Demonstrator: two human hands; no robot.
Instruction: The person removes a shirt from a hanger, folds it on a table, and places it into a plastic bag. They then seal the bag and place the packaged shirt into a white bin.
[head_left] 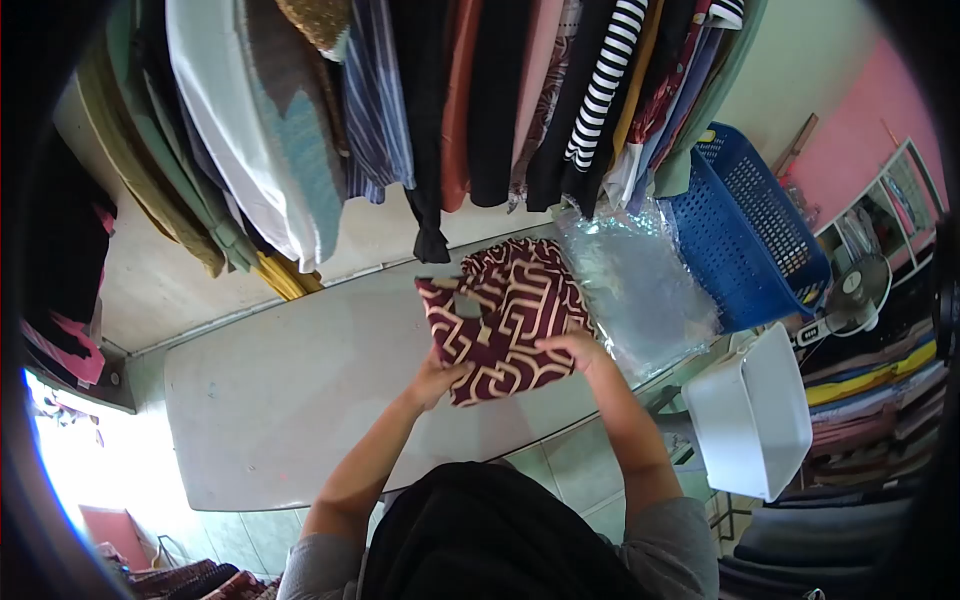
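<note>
A maroon garment [525, 310] with a cream maze-like pattern lies partly folded on the pale table [290, 400], and a gap shows in its upper left part. My left hand [437, 383] grips its lower left edge, with the thumb on top of the fabric. At the garment's right side, my right hand [578, 348] holds the cloth, its thumb pointing left over the pattern. The fingers under the fabric are hidden on both sides. Just right of the garment lies a stack of clear plastic bags [650, 290], close to my right hand.
Many garments hang in a row above the table, among them a striped one [605, 80]. A blue basket [745, 240] stands beyond the plastic bags. Nearer me on the right are a white bin [750, 415], a fan [858, 290] and stacks of folded clothes [870, 390].
</note>
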